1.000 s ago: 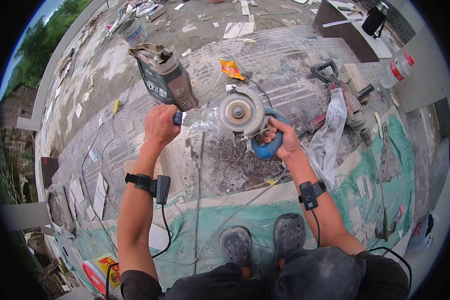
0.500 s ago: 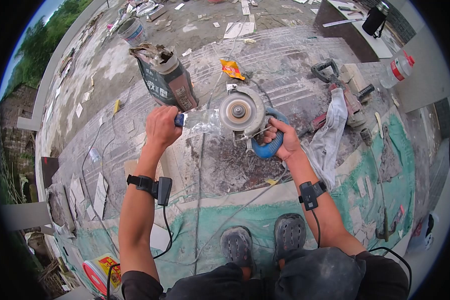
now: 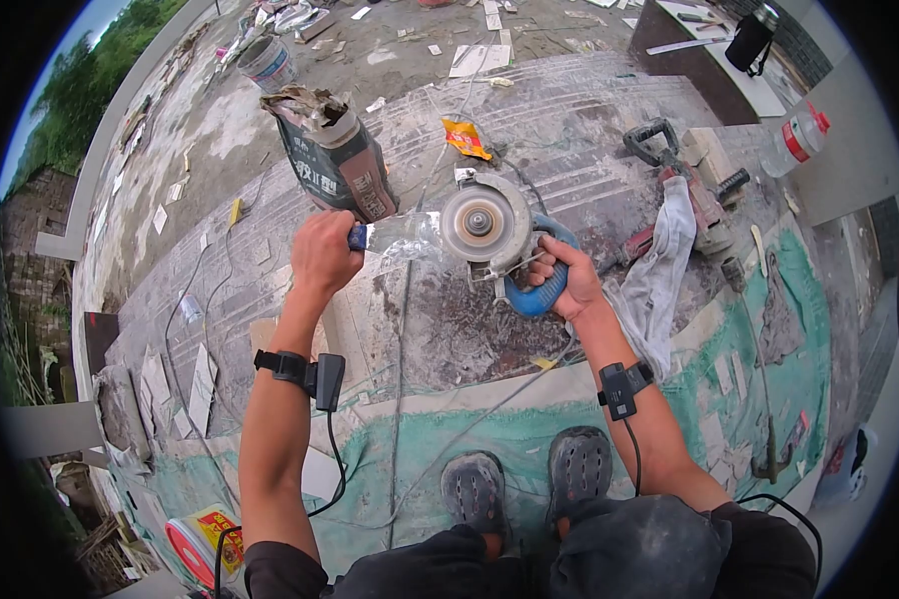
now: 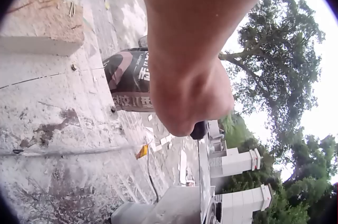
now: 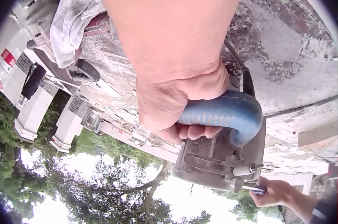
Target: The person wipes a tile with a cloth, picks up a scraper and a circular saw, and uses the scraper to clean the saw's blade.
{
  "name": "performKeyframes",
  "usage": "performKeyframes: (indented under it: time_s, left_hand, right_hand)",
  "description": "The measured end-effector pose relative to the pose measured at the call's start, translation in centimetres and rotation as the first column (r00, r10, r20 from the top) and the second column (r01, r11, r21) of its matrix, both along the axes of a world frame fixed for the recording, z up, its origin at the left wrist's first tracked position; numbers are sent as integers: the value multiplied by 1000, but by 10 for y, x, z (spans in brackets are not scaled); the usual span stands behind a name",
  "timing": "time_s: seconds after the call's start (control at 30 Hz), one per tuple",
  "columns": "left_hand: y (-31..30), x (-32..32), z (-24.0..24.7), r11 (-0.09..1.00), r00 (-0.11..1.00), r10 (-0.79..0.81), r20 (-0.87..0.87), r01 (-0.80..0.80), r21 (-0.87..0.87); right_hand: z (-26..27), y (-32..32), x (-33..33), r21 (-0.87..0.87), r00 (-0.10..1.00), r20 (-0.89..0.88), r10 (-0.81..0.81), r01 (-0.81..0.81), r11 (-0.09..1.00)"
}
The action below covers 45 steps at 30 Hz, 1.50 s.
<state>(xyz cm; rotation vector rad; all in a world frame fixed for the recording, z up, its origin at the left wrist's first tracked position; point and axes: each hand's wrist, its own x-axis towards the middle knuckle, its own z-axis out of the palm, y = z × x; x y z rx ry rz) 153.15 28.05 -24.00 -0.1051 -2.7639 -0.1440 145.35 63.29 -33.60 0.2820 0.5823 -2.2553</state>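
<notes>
In the head view my left hand (image 3: 325, 252) grips the blue handle of a putty knife (image 3: 395, 238), its flat metal blade reaching right to the edge of a cutting disc. That disc belongs to a hand-held circular saw (image 3: 479, 224), turned with the disc facing up. My right hand (image 3: 569, 280) is wrapped around the saw's blue loop handle. The right wrist view shows the fingers curled round this blue handle (image 5: 222, 118), with the saw's dusty metal base (image 5: 206, 166) beyond. In the left wrist view, the left hand (image 4: 198, 102) mostly hides the knife handle.
An open dark bag (image 3: 335, 160) stands beyond the left hand. A red power tool (image 3: 684, 190) and a white cloth (image 3: 654, 285) lie at the right, near a plastic bottle (image 3: 794, 142). Cables (image 3: 400, 369) cross the dusty board before my feet; an orange packet (image 3: 464, 140) lies behind the saw.
The left hand and putty knife have shifted very slightly toward the right. The saw and right hand stay nearly where they were, both grips unchanged.
</notes>
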Motion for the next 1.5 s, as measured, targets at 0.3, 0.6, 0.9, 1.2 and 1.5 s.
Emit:
performKeyframes:
  time_s: [0.3,0.6,0.9,1.2,1.5]
  left_hand:
    - [-7,12,-4,999,999,31,19,-31,-13]
    - [-2,30,-1,991,991,123,-48,-126,-50]
    - [22,64,7,965,967,254,-38,-255,-54]
    - [47,99,4,235,843,-71,534,-506,830]
    - [128,89,12,-289,903,-94,420,-428,856]
  right_hand:
    - [1,-1,-1,-6,1000,-2,-4,4,1000]
    - [-5,0,-1,-12,1000,-1,1,-1,1000]
    - [-11,-1,-2,-39,1000,0,17,-17,999]
    - [-5,-2,-1,-24,1000,-1,-6,6,1000]
    - [-12,-3,-2,-39,1000,3,6,-6,999]
